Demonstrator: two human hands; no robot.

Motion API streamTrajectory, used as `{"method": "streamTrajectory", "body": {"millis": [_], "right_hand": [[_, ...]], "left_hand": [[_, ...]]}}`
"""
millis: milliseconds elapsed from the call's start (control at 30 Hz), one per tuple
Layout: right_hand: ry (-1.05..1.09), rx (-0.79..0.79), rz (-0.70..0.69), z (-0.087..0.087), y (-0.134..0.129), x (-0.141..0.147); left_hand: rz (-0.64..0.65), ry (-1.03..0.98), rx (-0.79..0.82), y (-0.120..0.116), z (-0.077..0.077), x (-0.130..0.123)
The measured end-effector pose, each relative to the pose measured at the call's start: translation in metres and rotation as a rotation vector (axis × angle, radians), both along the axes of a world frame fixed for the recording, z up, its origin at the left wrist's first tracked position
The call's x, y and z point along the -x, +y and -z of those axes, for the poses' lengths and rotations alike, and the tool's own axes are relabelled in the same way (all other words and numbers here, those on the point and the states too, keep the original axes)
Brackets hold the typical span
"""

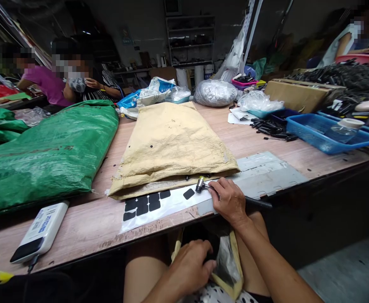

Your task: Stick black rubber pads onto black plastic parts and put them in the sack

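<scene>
My right hand (230,200) is closed around a small hammer (200,185) with a metal head and a dark handle, just above the table's front edge. The hammer head lies over a white sheet (165,216) that bears several black rounded-square pads (142,205); one loose pad (189,194) sits apart near the head. Over my lap, my left hand (192,265) is at the mouth of an open yellow bag (236,261) with dark contents. Thumb and forefinger are apart with nothing visible between them; the other fingertips are hidden.
A large yellow sack (171,143) lies behind the sheet, partly over it. Left are a green sack (48,155) and a white power bank (41,231) with a cable. A grey plate (269,170) and blue tray (329,130) are right. Other people sit across the room.
</scene>
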State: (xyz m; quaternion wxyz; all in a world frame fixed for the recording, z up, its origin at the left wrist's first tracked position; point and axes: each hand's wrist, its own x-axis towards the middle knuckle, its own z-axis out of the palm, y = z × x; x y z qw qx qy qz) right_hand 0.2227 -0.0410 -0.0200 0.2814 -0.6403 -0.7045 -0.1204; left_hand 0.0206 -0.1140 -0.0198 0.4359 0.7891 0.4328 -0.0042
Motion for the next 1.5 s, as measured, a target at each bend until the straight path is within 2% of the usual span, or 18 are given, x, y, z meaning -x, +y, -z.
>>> {"method": "streamTrajectory", "body": {"millis": [67,100,167,233,333,400,500,633,733,833,967,1100,1300,1500], "right_hand": [[0.001,-0.001,-0.004,0.0,0.001,0.0],[0.002,0.001,-0.005,0.0,0.001,0.0],[0.007,0.003,-0.005,0.0,0.001,0.0],[0.013,0.005,-0.004,-0.001,0.0,0.001],[0.024,0.001,-0.009,-0.001,0.0,0.001],[0.029,-0.004,-0.014,-0.001,0.0,0.001],[0.026,0.002,-0.009,-0.001,0.001,0.002],[0.018,0.016,0.005,-0.002,0.0,0.002],[0.02,0.017,0.001,-0.003,0.0,0.002],[0.021,0.014,0.0,-0.003,0.0,0.002],[0.019,0.011,0.006,-0.002,-0.001,0.002],[0.018,0.016,0.007,-0.001,-0.001,0.002],[0.014,0.0,-0.003,0.0,0.0,0.001],[0.026,-0.008,-0.066,0.002,0.0,-0.005]], "left_hand": [[0.003,-0.127,-0.005,0.026,-0.035,0.001],[-0.04,-0.167,-0.035,0.043,-0.049,0.002],[-0.172,-0.166,-0.229,0.079,-0.064,0.004],[-0.291,-0.044,-0.41,0.116,-0.066,0.005],[-0.349,0.093,-0.548,0.159,-0.06,0.004],[-0.386,0.112,-0.613,0.177,-0.057,0.0],[-0.44,0.134,-0.66,0.189,-0.056,-0.013],[-0.488,0.256,-0.641,0.194,-0.052,-0.032],[-0.538,0.308,-0.633,0.194,-0.048,-0.036],[-0.51,0.254,-0.617,0.187,-0.047,-0.023],[-0.421,0.047,-0.603,0.163,-0.048,0.013],[-0.347,-0.142,-0.54,0.137,-0.039,0.042],[-0.362,-0.256,-0.559,0.121,-0.02,0.045],[-0.354,-0.251,-0.574,0.121,-0.02,0.044]]}}
